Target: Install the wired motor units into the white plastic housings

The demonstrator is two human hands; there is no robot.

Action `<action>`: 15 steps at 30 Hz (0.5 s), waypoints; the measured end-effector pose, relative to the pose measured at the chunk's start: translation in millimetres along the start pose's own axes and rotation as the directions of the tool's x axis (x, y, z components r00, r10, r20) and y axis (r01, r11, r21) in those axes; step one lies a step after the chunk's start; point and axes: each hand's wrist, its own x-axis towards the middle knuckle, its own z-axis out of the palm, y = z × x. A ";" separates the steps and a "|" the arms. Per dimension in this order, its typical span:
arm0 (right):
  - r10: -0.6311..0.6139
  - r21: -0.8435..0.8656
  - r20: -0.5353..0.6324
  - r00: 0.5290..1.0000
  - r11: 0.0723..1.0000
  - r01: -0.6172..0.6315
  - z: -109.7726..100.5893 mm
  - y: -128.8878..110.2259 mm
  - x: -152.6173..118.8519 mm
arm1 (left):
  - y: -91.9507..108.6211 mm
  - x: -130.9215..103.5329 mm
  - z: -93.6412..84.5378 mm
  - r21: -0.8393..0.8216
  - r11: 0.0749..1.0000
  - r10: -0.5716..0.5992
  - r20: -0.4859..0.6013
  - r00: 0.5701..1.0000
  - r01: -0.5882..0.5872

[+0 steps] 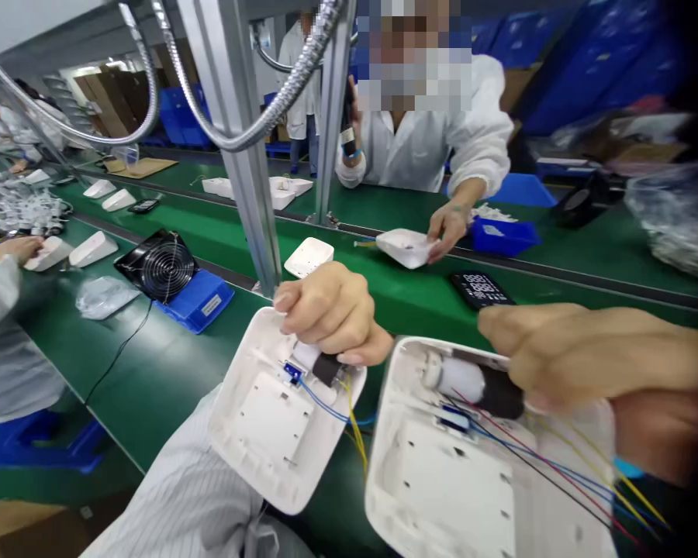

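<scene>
My left hand [337,310] is closed over the top edge of a white plastic housing [256,457], which is tilted with its open inside facing me. Inside it sit a small motor or pump [329,368] with a black sleeve, a blue connector [292,372] and blue and yellow wires. A second, similar white housing [384,473] is nearer on the right, with my right hand [575,353] closed at its upper right edge, slightly blurred. Its white and black cylinder [471,385] lies along the top, with red, black, blue and yellow wires trailing right. The fingertips are partly hidden.
Across the green conveyor [361,271], a co-worker's hand [450,229] touches another white housing [404,246]. A black display panel [480,290] lies nearby. A metal post [233,147] rises ahead. Left are a black fan [166,267], a blue bin [201,302] and another person's hand [20,249].
</scene>
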 end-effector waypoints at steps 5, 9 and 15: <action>-0.005 0.044 0.041 0.999 0.999 0.003 -8.4 4.2 3.9 | 18.6 -2.8 3.1 -0.019 0.998 0.052 -0.013 0.999 -0.053; -0.012 0.051 0.082 0.997 0.999 0.008 -15.8 8.0 3.5 | 22.0 1.2 5.1 -0.033 0.992 0.125 -0.015 0.992 -0.126; 0.025 -0.075 0.117 0.993 0.997 -0.016 -20.4 4.3 3.6 | 19.0 3.4 8.7 -0.002 0.993 0.115 0.003 0.993 -0.115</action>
